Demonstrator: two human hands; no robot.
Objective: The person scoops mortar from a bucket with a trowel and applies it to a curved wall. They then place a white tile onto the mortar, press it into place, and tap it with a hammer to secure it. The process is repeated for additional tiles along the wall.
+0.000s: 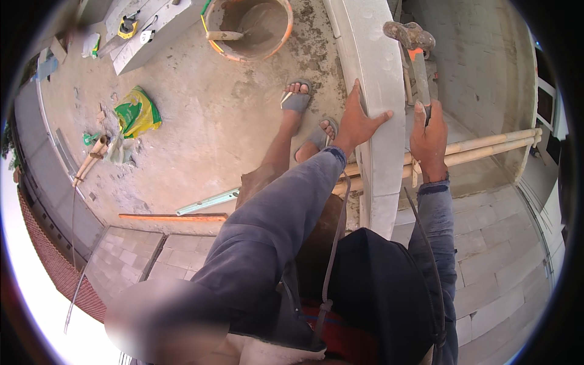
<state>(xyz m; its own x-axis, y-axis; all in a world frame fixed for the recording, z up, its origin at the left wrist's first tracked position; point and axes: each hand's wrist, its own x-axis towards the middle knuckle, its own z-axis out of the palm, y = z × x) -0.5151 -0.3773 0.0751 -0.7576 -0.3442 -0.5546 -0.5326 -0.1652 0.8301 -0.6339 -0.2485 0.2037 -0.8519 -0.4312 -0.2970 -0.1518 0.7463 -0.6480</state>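
My left hand (pixel 359 121) rests against the near side and top of a pale grey block wall (pixel 384 73), its thumb and forefinger stretched apart and nothing held in it. On the wall's other side, my right hand (pixel 429 143) is wrapped round the dark grip of a club hammer (pixel 420 70). The hammer's blunt, mortar-crusted head points away from me, beyond the wall's right edge. Orange colour shows on the handle just below the head. Whether the head touches anything cannot be made out.
A round mortar tub (pixel 286 45) with a wooden-handled tool stands far ahead. Bamboo poles (pixel 486 146) cross at right. A green-yellow bag (pixel 139 112), a spirit level (pixel 210 202) and an orange bar (pixel 173 217) lie left. Tape measures (pixel 128 27) sit on blocks (pixel 137 52).
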